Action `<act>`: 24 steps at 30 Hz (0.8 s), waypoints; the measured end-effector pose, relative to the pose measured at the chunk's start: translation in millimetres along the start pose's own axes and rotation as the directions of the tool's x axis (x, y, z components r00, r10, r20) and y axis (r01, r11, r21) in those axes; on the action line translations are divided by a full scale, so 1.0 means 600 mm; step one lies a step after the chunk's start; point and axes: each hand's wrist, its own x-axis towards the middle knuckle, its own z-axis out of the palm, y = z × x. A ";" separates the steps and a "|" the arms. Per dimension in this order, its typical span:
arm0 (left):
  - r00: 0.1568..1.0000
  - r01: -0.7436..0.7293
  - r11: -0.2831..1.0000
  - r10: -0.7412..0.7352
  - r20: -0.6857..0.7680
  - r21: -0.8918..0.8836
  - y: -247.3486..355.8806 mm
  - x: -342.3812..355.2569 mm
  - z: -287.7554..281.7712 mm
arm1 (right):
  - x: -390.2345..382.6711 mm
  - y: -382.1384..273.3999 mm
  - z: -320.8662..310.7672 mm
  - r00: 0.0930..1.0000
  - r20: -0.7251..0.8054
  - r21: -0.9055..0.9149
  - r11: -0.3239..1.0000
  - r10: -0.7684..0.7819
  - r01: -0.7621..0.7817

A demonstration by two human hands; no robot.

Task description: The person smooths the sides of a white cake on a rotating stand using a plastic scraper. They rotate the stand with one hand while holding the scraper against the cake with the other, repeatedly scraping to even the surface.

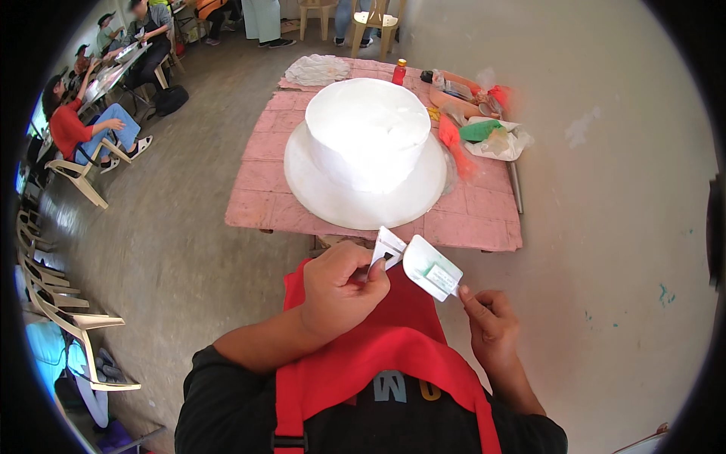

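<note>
My left hand [340,291] is closed on a small white triangular scraper [389,244] with a dark cut-out, pinched between thumb and fingers. In my right hand [493,321] is a white spatula [431,268] with a flat, rounded blade, held by its narrow handle end. A label and faint greenish smears show on the blade. The two tools are close together, just in front of the table's near edge. Beyond them stands a tall, round, white-coated cake [367,136] on a wide white turntable [318,200]. The cake's top looks slightly uneven, and glare hides detail on its side.
The cake stands on a pink-covered table [253,193]. A crumpled white cloth [318,69] and a red bottle [399,72] lie toward the back. Piping bags [482,130] and an orange tray [446,98] fill the right side, beside the wall. Chairs [76,321] and seated people are at left.
</note>
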 end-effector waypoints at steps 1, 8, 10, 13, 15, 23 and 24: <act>1.000 -0.010 1.000 0.010 0.002 0.004 -0.001 0.000 0.002 | 0.002 -0.001 0.001 1.000 0.003 0.001 1.000 -0.004 0.004; 0.995 0.023 0.998 -0.028 0.095 0.055 0.011 0.002 0.002 | 0.006 0.001 0.007 1.000 -0.004 0.044 0.999 -0.009 0.009; 0.996 -0.026 0.999 0.023 0.086 0.041 0.010 0.005 0.007 | 0.007 0.000 0.007 1.000 -0.012 0.056 0.998 -0.017 0.017; 0.992 -0.057 0.997 0.052 0.111 0.043 0.010 0.004 0.012 | 0.010 -0.002 0.007 1.000 -0.017 0.059 0.998 -0.023 0.024; 0.989 -0.077 0.996 0.070 0.129 0.051 0.010 0.005 0.015 | 0.013 -0.006 0.005 0.999 -0.027 0.061 0.998 -0.020 0.022; 0.979 -0.101 0.992 0.085 0.183 0.080 0.010 -0.001 0.022 | 0.015 -0.021 -0.002 0.999 -0.052 0.125 0.992 0.005 0.002; 0.979 -0.102 0.992 0.087 0.186 0.072 0.010 -0.001 0.023 | 0.014 -0.023 -0.004 0.998 -0.061 0.135 0.991 0.009 -0.001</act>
